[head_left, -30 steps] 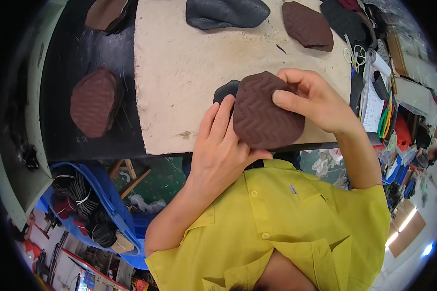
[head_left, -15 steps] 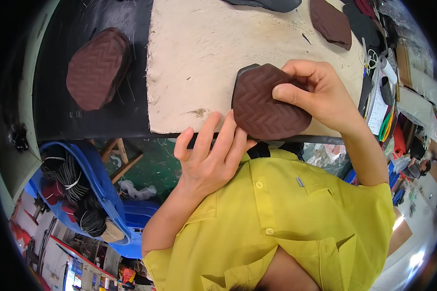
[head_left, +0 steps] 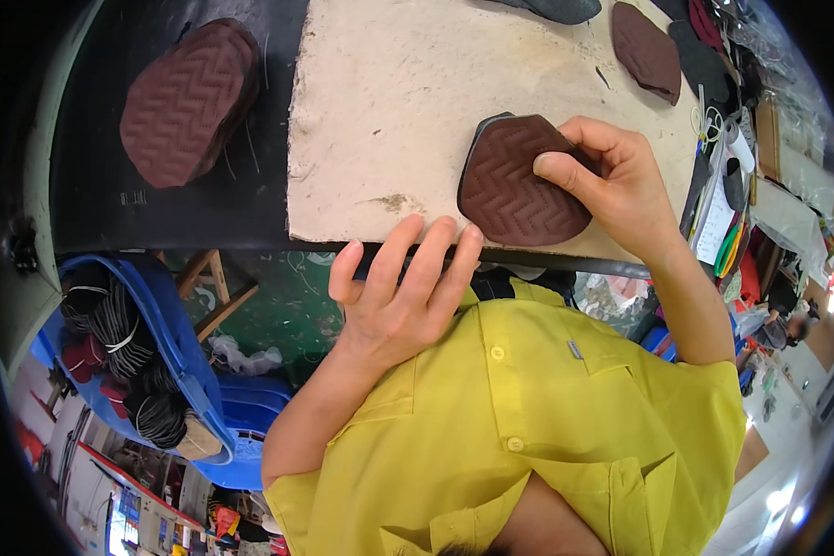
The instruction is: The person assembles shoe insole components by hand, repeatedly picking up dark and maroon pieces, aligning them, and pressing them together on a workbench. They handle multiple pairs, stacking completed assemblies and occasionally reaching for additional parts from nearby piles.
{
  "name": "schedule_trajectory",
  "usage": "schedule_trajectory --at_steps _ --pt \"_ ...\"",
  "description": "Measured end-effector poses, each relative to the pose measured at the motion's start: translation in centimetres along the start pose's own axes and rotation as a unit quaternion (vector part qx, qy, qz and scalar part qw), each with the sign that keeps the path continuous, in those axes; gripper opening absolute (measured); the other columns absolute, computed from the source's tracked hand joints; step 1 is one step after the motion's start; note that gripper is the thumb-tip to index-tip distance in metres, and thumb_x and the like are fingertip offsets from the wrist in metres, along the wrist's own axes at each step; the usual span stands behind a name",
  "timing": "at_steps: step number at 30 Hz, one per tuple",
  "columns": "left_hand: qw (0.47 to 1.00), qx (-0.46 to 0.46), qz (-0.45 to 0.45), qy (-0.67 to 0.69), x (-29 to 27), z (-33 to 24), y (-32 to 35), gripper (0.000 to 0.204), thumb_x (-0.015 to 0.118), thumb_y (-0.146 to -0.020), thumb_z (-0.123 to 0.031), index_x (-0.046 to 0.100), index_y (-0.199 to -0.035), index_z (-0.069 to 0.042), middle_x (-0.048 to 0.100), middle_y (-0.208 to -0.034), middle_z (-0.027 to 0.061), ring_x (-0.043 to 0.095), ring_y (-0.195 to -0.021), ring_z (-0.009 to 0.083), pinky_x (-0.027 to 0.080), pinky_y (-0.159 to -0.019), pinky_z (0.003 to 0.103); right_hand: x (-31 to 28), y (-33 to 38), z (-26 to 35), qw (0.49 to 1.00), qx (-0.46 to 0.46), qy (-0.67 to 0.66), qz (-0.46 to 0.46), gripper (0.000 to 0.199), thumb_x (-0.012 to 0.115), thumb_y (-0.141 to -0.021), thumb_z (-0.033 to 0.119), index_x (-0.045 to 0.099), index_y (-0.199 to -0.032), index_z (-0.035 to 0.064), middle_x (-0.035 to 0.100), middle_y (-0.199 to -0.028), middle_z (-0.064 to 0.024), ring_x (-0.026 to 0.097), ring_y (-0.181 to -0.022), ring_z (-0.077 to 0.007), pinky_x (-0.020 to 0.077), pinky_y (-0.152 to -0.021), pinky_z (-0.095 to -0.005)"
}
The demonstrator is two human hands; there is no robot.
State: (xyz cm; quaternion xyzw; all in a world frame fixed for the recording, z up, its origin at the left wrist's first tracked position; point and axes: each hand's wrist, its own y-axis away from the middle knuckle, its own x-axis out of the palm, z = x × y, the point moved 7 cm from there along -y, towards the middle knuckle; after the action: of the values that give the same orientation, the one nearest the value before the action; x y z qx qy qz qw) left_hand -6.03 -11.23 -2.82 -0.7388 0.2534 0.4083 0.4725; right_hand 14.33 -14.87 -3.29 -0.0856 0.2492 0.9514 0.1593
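- Pinching the brown quilted piece (head_left: 524, 190) at its far right edge, the right hand (head_left: 612, 171) lays its thumb across the top, with the fingers bent round behind; the grip is closed on the material.
- The piece is over the near right part of the pale board (head_left: 371, 120), its zigzag stitching facing up. Whether it rests flat there cannot be told.
- A thin black layer (head_left: 473, 141) shows beneath it along its left and far edges.
- The left hand (head_left: 403, 287) is beside the board's near edge, fingers spread and grasping nothing visible. Its index fingertip is just beside the piece's near left edge; contact cannot be made out.
- Farther off on the board, a black piece (head_left: 561, 7) is cut by the frame's far edge, and a folded brown piece (head_left: 647, 51) lies to its right.
- Left of the board, a stack of brown quilted pieces (head_left: 187, 104) sits on the black tabletop (head_left: 88, 199).
- Along the right side are a looped white cord (head_left: 709, 125) and written papers (head_left: 715, 227).
- Near left, below the table, a blue bin (head_left: 199, 375) holds bundles of black strips (head_left: 128, 324).
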Motion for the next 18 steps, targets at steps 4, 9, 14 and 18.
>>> schedule_trajectory --at_steps 4,9,14,18 --pt "1.0 0.004 -0.011 0.019 0.1 0.2 0.2 0.021 0.068 -0.084 -0.02 0.071 -0.104 -0.025 0.064 -0.109 -0.0064 0.06 -0.104 0.0136 0.024 -0.106 0.045 0.0 0.1 0.1 0.999 -0.003 0.042 0.001 0.011 0.069 -0.092 0.009 0.066 -0.096 -0.0016 0.066 -0.084 0.003 0.055 -0.076 -0.0013 0.0462 -0.067 -0.0186" --pt "0.999 0.015 0.001 0.051 -0.1 0.5 0.4 0.024 0.068 -0.084 -0.017 0.069 -0.107 -0.023 0.067 -0.107 -0.004 0.061 -0.105 0.0154 0.027 -0.105 0.043 0.0 0.0 0.2 0.997 -0.016 0.071 -0.007 0.011 0.069 -0.092 0.009 0.067 -0.096 -0.0019 0.066 -0.084 0.0033 0.055 -0.076 -0.0015 0.0461 -0.067 -0.0186" --pt "0.998 0.038 0.006 0.054 -0.1 0.4 -0.1 0.026 0.067 -0.092 -0.038 0.067 -0.112 -0.021 0.068 -0.118 -0.0048 0.054 -0.115 0.018 0.028 -0.105 0.042 0.1 0.0 0.6 0.995 -0.025 0.098 -0.018 0.012 0.071 -0.091 0.009 0.067 -0.094 -0.002 0.065 -0.081 0.004 0.054 -0.075 -0.0014 0.0447 -0.066 -0.0187" --pt "0.997 0.039 0.055 -0.037 0.1 -0.6 -1.0 0.033 0.058 -0.096 -0.046 0.069 -0.117 -0.023 0.067 -0.124 -0.0103 0.048 -0.116 0.0169 0.024 -0.106 0.041 0.0 0.1 1.1 0.989 -0.056 0.13 -0.039 0.014 0.073 -0.088 0.012 0.068 -0.092 -0.0011 0.066 -0.073 -0.0026 0.055 -0.068 -0.0038 0.0463 -0.061 -0.0227"
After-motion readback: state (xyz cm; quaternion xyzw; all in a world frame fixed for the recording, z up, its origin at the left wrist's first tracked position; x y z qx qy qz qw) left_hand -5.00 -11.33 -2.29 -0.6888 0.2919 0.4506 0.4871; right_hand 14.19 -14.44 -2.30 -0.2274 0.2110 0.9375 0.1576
